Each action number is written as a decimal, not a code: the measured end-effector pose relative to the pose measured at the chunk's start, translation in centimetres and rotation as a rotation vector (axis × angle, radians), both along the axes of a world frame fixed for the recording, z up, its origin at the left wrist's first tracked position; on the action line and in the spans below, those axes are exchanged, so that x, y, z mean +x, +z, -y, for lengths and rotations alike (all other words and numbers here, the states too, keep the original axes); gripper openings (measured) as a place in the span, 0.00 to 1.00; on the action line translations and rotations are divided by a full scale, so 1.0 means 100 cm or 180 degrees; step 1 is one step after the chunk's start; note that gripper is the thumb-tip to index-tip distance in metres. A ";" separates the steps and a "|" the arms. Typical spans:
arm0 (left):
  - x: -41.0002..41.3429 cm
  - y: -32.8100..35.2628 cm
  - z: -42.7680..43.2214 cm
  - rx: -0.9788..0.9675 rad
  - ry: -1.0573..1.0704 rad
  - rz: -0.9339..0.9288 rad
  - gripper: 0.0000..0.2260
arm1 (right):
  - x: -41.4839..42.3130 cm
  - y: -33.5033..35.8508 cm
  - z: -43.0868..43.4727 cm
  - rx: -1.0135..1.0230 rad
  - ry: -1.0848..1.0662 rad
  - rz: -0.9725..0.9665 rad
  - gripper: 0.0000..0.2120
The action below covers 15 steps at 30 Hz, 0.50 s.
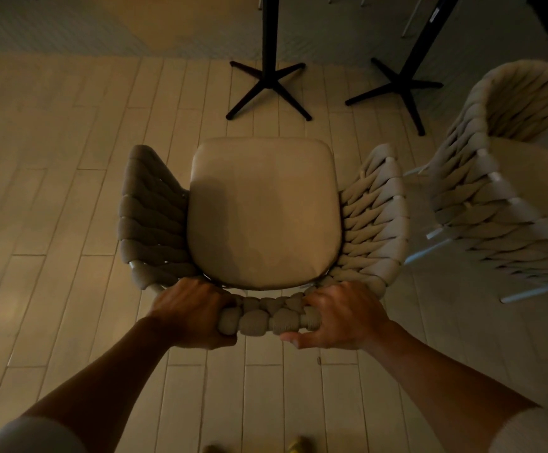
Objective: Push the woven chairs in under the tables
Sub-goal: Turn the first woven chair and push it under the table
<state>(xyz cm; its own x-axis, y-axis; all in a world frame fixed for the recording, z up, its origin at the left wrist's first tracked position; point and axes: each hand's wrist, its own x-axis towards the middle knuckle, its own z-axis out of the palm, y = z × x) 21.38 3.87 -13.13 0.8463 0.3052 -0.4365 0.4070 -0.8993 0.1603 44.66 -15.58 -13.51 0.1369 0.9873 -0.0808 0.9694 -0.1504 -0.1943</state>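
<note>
A beige woven chair [262, 210] with a padded seat cushion stands right below me, seen from above, its seat facing away. My left hand [191, 313] is closed over the left end of its braided backrest top. My right hand [341, 317] grips the right end, thumb underneath. Straight ahead of the seat stands a black table pedestal [269, 80] with a cross-shaped foot; the tabletop above it is out of frame. A short stretch of floor separates the seat's front edge from that foot.
A second woven chair [507, 178] stands close on the right, angled, with pale metal legs. Another black pedestal [403, 83] rises behind it. The floor [53, 191] is pale planks, open to the left. More chair legs show at the top edge.
</note>
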 end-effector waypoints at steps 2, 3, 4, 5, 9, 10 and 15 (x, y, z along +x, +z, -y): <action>0.004 -0.001 -0.006 0.0032 -0.0009 -0.0017 0.25 | 0.004 0.000 -0.006 0.0024 -0.0014 -0.0025 0.44; 0.007 -0.002 -0.010 0.0058 -0.0008 -0.0016 0.26 | 0.006 0.000 -0.009 0.0045 -0.0012 -0.0043 0.43; 0.009 -0.002 -0.013 0.0085 -0.0013 -0.0015 0.26 | 0.009 0.000 -0.013 0.0050 -0.0012 -0.0064 0.43; 0.012 -0.002 -0.016 0.0104 -0.0022 -0.0022 0.26 | 0.011 -0.001 -0.017 0.0037 -0.0013 -0.0085 0.43; 0.023 -0.001 -0.031 0.0120 -0.0031 -0.0045 0.27 | 0.021 -0.004 -0.032 -0.0018 -0.0028 -0.0106 0.44; 0.025 0.000 -0.035 0.0112 -0.0030 -0.0050 0.27 | 0.024 -0.004 -0.035 -0.0033 -0.0035 -0.0090 0.44; 0.036 0.001 -0.051 0.0107 -0.0048 -0.0062 0.27 | 0.035 -0.008 -0.050 -0.0063 0.0013 -0.0031 0.45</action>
